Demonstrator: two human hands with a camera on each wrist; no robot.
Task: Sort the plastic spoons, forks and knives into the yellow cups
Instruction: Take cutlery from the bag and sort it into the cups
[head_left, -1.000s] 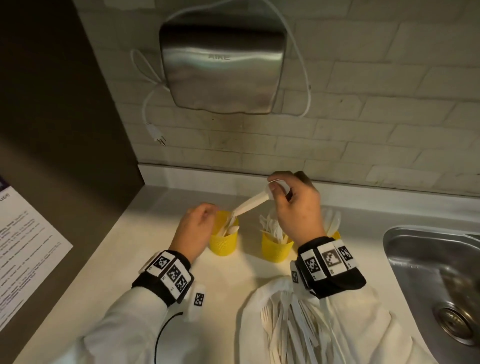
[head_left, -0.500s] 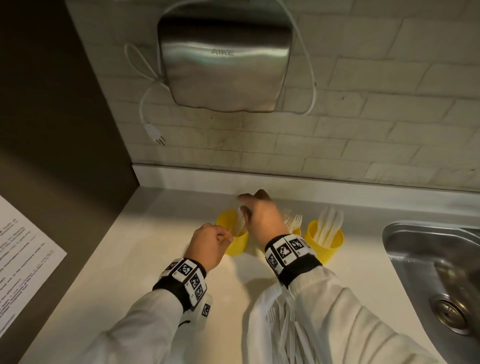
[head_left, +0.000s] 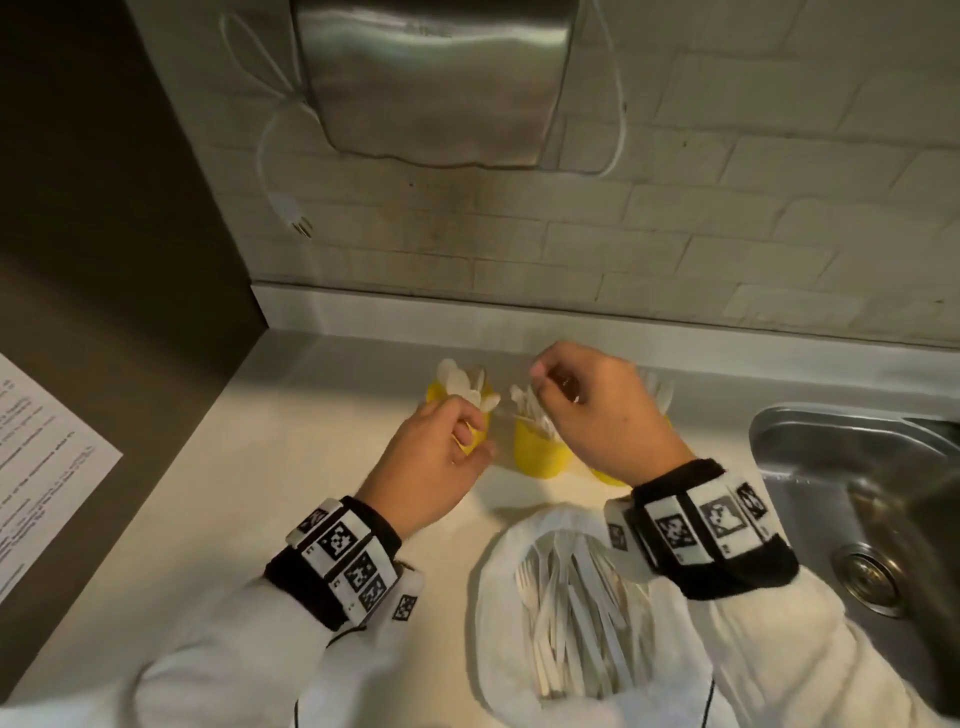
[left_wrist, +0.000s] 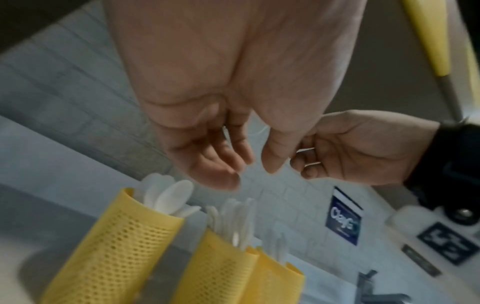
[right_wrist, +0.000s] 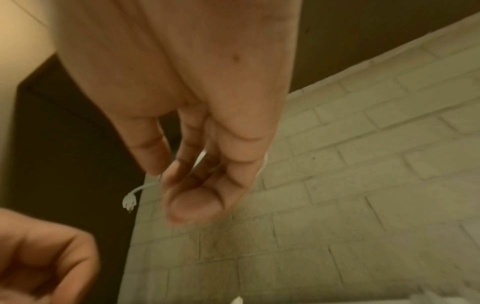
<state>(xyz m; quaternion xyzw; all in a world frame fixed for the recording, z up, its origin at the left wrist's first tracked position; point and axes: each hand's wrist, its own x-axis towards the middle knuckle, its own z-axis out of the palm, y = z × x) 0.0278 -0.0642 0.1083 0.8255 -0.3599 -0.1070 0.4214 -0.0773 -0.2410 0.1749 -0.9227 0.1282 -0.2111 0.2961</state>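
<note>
Three yellow mesh cups stand in a row near the back wall. The left cup (head_left: 439, 397) (left_wrist: 116, 246) holds white spoons (head_left: 462, 382). The middle cup (head_left: 540, 452) (left_wrist: 215, 267) holds forks, and the right cup (head_left: 608, 475) is mostly hidden behind my right wrist, with white cutlery sticking out. My left hand (head_left: 467, 436) (left_wrist: 249, 170) hovers at the left cup, its fingers loosely curved and empty. My right hand (head_left: 550, 384) (right_wrist: 182, 185) is above the middle cup, fingers curled, with nothing visible in it. A white plastic bag (head_left: 498, 571) with several unsorted pieces of cutlery lies in front.
A steel sink (head_left: 857, 493) is sunk into the counter at the right. On the brick wall above the cups hangs a steel hand dryer (head_left: 436, 78), its plug (head_left: 296, 221) dangling loose. A dark panel with a printed sheet (head_left: 41, 467) bounds the left side.
My right hand carried a white spoon to the left cup, let it go there and drew back to the right, empty. My left hand's grip on that cup has loosened.
</note>
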